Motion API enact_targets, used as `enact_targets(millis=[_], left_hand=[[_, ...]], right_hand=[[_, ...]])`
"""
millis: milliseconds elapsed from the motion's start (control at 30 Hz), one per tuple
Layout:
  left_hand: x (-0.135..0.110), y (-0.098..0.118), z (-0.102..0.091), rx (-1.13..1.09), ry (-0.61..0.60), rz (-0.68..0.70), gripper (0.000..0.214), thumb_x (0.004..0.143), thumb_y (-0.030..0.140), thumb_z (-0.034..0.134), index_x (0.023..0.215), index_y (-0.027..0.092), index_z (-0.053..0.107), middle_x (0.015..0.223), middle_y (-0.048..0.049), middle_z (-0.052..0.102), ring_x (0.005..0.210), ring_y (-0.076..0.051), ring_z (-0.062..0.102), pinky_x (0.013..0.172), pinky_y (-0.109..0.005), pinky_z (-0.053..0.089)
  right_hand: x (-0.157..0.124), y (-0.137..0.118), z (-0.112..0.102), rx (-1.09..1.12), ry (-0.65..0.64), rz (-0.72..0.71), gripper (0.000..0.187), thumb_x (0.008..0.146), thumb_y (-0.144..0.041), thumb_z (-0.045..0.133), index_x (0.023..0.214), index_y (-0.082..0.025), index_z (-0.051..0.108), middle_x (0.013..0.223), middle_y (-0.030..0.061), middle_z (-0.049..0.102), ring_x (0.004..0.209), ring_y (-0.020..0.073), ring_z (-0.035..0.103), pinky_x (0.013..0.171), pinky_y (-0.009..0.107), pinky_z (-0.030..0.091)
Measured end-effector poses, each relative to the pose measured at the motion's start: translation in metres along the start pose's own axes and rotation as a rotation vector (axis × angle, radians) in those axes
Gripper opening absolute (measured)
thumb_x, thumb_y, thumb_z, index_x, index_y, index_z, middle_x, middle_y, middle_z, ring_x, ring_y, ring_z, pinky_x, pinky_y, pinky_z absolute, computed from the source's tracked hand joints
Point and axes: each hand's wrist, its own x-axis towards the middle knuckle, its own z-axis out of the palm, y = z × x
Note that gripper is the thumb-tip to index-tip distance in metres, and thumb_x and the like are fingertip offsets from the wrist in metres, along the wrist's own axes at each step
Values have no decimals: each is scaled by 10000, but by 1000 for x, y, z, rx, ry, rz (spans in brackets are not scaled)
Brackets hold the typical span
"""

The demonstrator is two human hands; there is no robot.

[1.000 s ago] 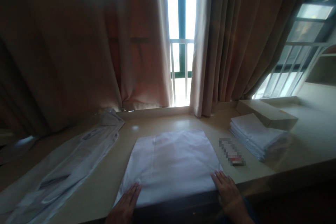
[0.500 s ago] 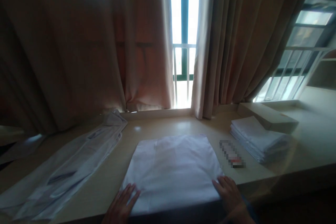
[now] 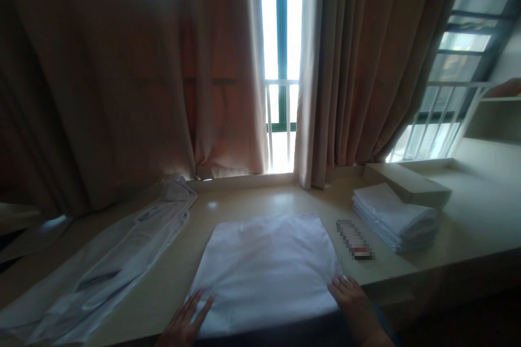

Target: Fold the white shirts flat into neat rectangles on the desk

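Observation:
A white cloth [image 3: 266, 271], flat and roughly square, lies at the front of the table with its near edge along the table's edge. My left hand [image 3: 185, 321] rests on its near left corner, fingers stretched and slightly spread. On the opposite side, my right hand [image 3: 353, 299] touches the near right edge with its fingers laid out. Neither hand grips the fabric. Faint creases run across the cloth. A stack of folded white cloths [image 3: 394, 219] sits to the right.
Long white garments or cloths in a clear covering [image 3: 109, 265] stretch along the left of the table [image 3: 280, 198]. Between the cloth and the stack lies a small blurred-out object [image 3: 354, 239]. A pale box [image 3: 409, 181] stands behind the stack. Curtains [image 3: 228, 108] hang at the back.
The view has tilted and shifted slightly, so things sit a little differently in it. Both hands stay at the cloth's near corners, with hardly any movement over it.

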Motion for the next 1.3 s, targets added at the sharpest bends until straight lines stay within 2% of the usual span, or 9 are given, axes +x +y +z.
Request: enact_targets(millis=[200,333,467,667,900,1000,1133,1233,1300], left_hand=[[-3,2,-10,-46,-42,-35,738,728,17,340,1372,372,400,1426,60,429,1291,-187,437,1056,-336,410],[-4,-6,-7,-29,31,18,700,725,2,323,1343,289,482,1394,22,476,1274,-166,458,1075,-301,385],[-5,-14,-9,-41,73,72,699,705,-1,344,1314,294,521,1364,24,510,1243,-178,493,1059,-315,409],[-9,-15,-8,-87,15,27,688,710,2,324,1301,281,536,1376,25,490,1268,-179,465,1088,-339,375],[-13,-24,-6,-131,-101,-6,610,779,40,298,1291,254,551,1373,11,494,1276,-158,454,1107,-331,337],[-9,-25,-19,-116,-132,5,556,787,53,329,1223,243,615,1306,-12,571,1235,-183,503,1106,-355,335],[5,-20,-50,-140,-135,1,517,781,36,337,1136,223,662,1176,-47,654,1147,-205,565,1055,-364,385],[26,-20,-83,-158,-94,-14,486,786,48,331,1104,216,658,1120,-68,658,1072,-224,594,973,-371,438],[45,-22,-111,-175,-48,0,429,815,98,330,1065,221,656,1083,-75,649,984,-228,617,884,-350,470]], right_hand=[[-1,-6,-7,8,-63,44,461,847,-20,395,1168,-240,643,1220,51,623,1186,230,527,1051,366,327],[-3,-5,-5,-4,-62,35,516,820,2,390,1233,-224,601,1277,67,584,1214,229,504,1056,365,326],[-4,1,-3,20,-70,26,498,834,-26,401,1242,-237,593,1295,76,569,1216,240,501,1055,388,323],[-5,-2,-5,69,-43,65,488,843,-13,391,1186,-262,632,1243,57,609,1210,237,505,1086,427,256],[-7,-8,-7,71,-1,57,484,841,13,366,1137,-248,647,1146,47,655,1120,220,557,1060,414,266],[-6,-9,-11,55,12,41,468,834,21,362,1097,-232,656,1057,63,676,1040,210,588,1042,408,278],[6,-7,-25,39,-9,17,460,831,20,354,1063,-233,660,942,60,687,944,192,612,1030,409,281],[27,-2,-50,29,-40,24,473,807,28,347,1052,-226,661,924,62,688,930,185,614,981,365,325],[47,2,-76,32,-52,42,473,780,29,357,1050,-216,658,943,65,686,929,183,612,909,321,365]])
